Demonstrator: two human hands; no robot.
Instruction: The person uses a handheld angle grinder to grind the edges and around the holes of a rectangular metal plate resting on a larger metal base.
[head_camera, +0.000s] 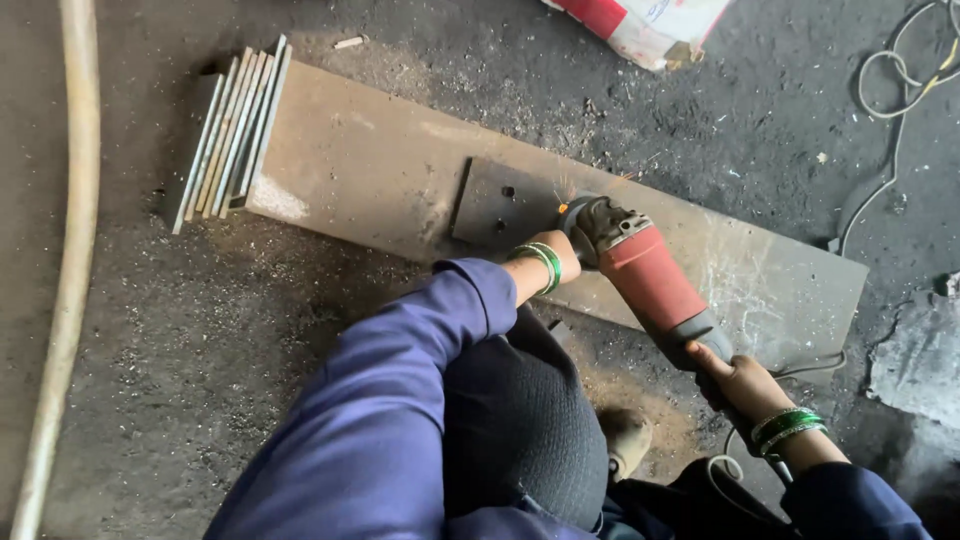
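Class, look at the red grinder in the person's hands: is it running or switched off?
Running. Small orange sparks fly where the grinder meets the dark square plate.

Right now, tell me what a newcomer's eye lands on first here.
The red angle grinder at centre right, throwing sparks where it meets a small dark drilled plate on a long steel slab. The left hand grips its head and the right hand its tail. A stack of metal plates leans at the slab's far left end.

One red angle grinder (650, 275), one small square plate (500, 205), one long steel plate (380, 160), about six stacked plates (232, 135).
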